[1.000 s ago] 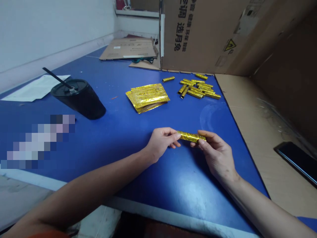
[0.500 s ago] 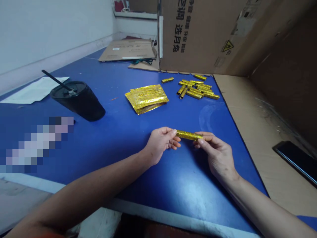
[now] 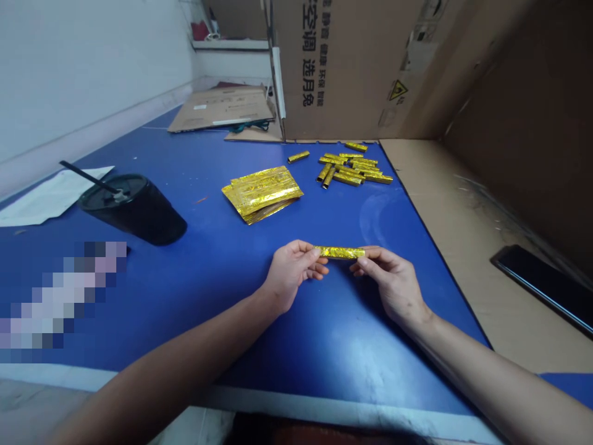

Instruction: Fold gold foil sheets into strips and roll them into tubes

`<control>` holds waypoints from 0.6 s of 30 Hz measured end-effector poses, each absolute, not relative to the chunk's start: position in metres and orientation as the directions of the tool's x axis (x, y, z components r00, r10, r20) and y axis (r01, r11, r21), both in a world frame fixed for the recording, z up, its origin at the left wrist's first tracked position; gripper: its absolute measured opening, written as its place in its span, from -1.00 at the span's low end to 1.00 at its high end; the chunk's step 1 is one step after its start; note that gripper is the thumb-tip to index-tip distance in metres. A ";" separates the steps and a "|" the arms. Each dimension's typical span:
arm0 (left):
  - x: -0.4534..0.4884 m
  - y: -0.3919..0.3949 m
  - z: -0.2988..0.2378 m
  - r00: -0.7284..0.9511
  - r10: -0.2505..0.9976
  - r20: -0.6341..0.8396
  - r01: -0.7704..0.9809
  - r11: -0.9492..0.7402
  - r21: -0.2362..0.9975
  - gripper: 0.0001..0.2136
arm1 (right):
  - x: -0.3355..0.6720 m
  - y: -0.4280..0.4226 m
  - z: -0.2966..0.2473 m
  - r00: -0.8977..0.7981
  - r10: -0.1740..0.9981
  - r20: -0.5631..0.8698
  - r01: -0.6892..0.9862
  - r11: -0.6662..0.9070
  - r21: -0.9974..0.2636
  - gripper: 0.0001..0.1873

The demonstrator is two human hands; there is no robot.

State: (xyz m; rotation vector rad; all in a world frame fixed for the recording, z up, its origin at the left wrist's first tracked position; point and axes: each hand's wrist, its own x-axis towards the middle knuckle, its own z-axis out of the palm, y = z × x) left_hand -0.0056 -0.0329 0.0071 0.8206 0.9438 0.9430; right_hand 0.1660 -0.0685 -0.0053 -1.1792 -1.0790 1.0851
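A narrow gold foil strip [image 3: 340, 252] is held level just above the blue table [image 3: 222, 272]. My left hand [image 3: 291, 272] pinches its left end and my right hand [image 3: 389, 281] pinches its right end, fingers closed on it. Farther back lies a flat stack of gold foil sheets [image 3: 262, 193]. Behind that, near the cardboard box [image 3: 352, 68], sits a pile of several rolled gold foil strips [image 3: 352, 170], with one lone roll [image 3: 299, 157] to its left.
A black lidded cup with a straw [image 3: 132, 210] stands at the left, white paper [image 3: 50, 194] beyond it. Flat cardboard [image 3: 222, 108] lies at the back. On the cardboard sheet [image 3: 463, 247] to the right rests a dark phone [image 3: 542, 284].
The strip has turned from a slight slant to level and my hands have drawn a little closer together. The camera has swung a little, shifting the scene leftward and downward.
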 end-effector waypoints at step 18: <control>-0.006 -0.031 -0.001 0.304 0.923 -0.237 -0.239 0.314 0.919 -0.70 | 0.166 -0.061 -0.008 0.141 0.986 -0.091 -0.221 -0.058 -0.974 -0.76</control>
